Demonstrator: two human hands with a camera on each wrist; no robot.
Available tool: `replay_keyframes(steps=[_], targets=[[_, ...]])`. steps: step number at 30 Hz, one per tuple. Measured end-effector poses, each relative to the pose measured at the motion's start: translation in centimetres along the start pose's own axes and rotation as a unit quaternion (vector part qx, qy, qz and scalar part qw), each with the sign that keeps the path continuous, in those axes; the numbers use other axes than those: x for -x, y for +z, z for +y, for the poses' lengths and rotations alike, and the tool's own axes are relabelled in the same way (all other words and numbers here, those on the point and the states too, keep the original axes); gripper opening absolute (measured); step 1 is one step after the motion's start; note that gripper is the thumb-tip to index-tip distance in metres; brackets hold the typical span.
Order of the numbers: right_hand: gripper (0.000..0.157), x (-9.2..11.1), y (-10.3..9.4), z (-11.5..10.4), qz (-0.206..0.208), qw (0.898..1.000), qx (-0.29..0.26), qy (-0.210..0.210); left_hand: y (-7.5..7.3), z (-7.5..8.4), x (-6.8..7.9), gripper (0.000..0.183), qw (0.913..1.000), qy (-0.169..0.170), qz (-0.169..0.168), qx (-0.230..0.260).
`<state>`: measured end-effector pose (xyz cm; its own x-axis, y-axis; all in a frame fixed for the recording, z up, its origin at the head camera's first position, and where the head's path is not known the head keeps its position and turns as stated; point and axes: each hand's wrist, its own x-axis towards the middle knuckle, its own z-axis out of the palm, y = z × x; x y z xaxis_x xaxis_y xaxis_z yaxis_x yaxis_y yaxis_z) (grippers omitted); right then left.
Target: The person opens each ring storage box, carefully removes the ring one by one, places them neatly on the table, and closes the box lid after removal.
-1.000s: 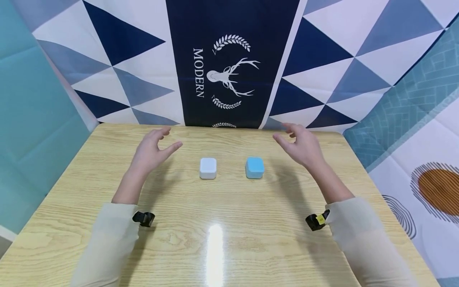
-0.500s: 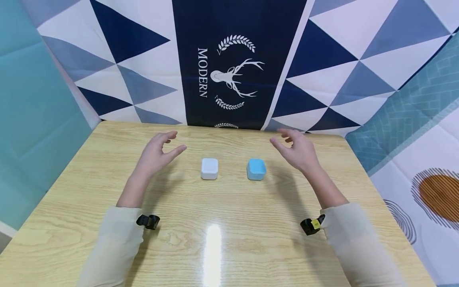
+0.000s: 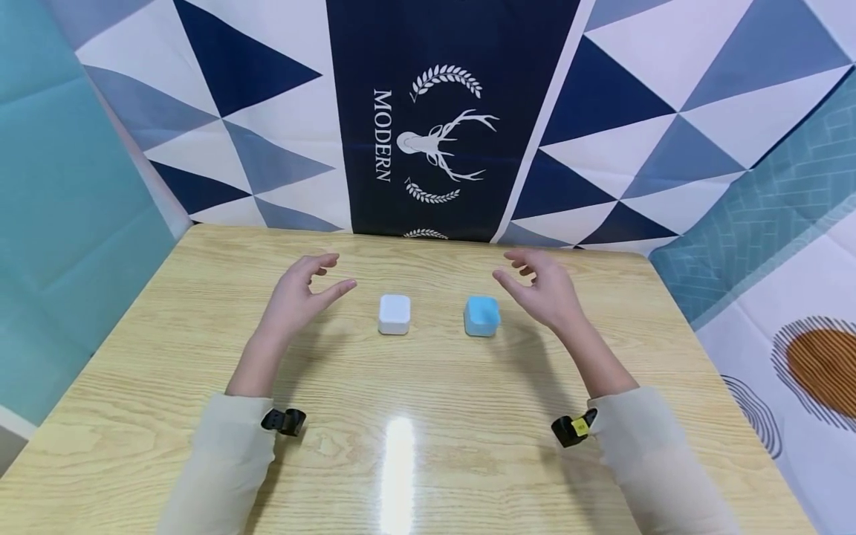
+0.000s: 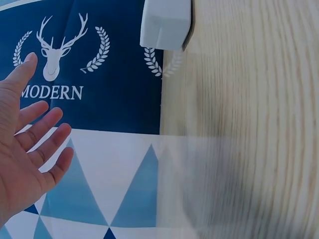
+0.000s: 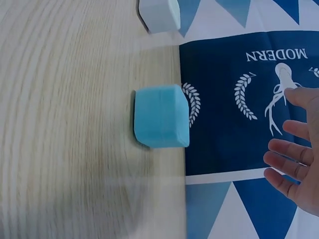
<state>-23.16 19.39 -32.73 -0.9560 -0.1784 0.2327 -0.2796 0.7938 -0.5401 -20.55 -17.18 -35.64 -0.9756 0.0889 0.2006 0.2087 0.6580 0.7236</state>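
Two small round-cornered blocks sit apart on the wooden table: a white block (image 3: 394, 314) on the left and a light blue block (image 3: 481, 316) on the right. My left hand (image 3: 299, 296) hovers to the left of the white block, thumb and fingers spread, touching nothing. To the right of the blue block my right hand (image 3: 543, 290) is held in the air the same way, with nothing in it. The left wrist view shows the white block (image 4: 166, 24) at the top. In the right wrist view, the blue block (image 5: 162, 116) lies left of the fingers.
The pale wood table (image 3: 334, 461) carries a bright light reflection near its front. Behind its far edge hangs a patterned cloth (image 3: 448, 44) with a deer print. Teal fabric (image 3: 73, 223) covers the left side. A black wrist camera (image 3: 284, 421) sits at the left cuff.
Both hands have moved inward, closer to the blocks, and slightly down in the head view. The whole scene shifts a little to the right as the head view turns. The blocks stay on the table.
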Motion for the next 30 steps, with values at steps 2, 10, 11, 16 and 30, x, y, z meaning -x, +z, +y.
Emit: replay_keyframes(steps=[2, 10, 11, 16, 30], targets=[[0.047, 0.0, 0.3, -0.2, 0.003, 1.0, -0.007, -0.005, 0.1, 0.0, 0.1, 0.068, 1.0, 0.001, -0.002, 0.002], [0.042, 0.0, 1.9, -0.5, 0.0, 1.0, -0.02, -0.016, 0.7, -0.2, 0.2, 0.064, 0.9998, 0.002, -0.019, 0.007], [0.041, 0.1, 2.0, -0.6, -0.002, 1.0, -0.022, -0.015, 0.8, -0.2, 0.2, 0.063, 0.9997, 0.002, -0.022, 0.006], [0.04, 0.1, 2.9, -0.9, -0.013, 0.999, -0.033, -0.011, 1.3, -0.3, 0.3, 0.063, 0.9994, 0.0, -0.034, 0.007], [0.038, 0.2, 4.6, -1.4, -0.041, 0.998, -0.045, -0.012, 2.6, -0.6, 0.5, 0.063, 0.9985, -0.008, -0.052, 0.015]])
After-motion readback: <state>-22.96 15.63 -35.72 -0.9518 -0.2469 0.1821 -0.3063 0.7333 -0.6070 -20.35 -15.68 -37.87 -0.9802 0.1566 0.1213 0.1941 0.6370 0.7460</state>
